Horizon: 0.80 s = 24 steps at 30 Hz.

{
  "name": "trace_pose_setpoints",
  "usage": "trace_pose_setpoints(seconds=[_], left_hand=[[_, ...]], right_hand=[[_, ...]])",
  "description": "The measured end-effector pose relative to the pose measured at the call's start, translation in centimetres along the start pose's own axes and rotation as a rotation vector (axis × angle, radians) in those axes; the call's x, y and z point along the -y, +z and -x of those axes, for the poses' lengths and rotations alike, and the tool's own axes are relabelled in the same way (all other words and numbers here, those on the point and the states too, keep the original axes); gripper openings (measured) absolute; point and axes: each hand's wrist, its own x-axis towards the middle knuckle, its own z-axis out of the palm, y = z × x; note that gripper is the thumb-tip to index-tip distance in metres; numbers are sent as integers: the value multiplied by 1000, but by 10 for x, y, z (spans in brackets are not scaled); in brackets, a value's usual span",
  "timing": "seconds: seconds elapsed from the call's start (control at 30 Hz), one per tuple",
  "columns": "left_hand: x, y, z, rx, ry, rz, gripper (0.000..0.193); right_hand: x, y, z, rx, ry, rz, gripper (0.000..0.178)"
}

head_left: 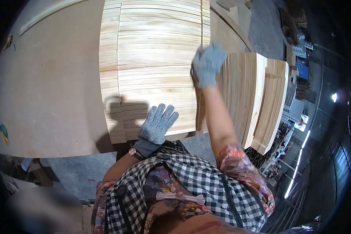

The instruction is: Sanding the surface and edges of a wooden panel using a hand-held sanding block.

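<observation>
A wide stack of pale wooden slats (156, 50), lined up in rows, lies in front of me on the table. My left hand (156, 124), in a grey knit glove, rests flat on the near part of the slats with its fingers spread. At the right edge of the slats, my right hand (209, 64), also gloved, is closed and slightly blurred. A dark edge shows beneath its left side; what it grips is hidden. Just right of that arm stands a row of upright wooden boards (238, 89).
The brown tabletop (50, 89) stretches to the left. Green-and-orange-handled scissors (3, 132) lie near its left edge. A long wooden strip (46, 15) lies at the far left. A thicker stack of shaped boards (271, 105) stands at the right.
</observation>
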Motion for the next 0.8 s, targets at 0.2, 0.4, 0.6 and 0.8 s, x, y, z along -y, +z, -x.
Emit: trace_pose_setpoints(seconds=[0.2, 0.4, 0.6, 0.8], left_hand=[[-3, 2, -13, 73, 15, 169, 62], [57, -53, -63, 258, -170, -189, 72], [231, -96, -72, -399, -333, -436, 68], [316, -96, -268, -178, -394, -529, 69]], right_hand=[[-61, 116, -41, 254, 269, 87, 34], [-7, 104, -26, 381, 299, -55, 34], [109, 37, 36, 226, -13, -203, 24], [43, 99, 98, 149, 187, -191, 22]])
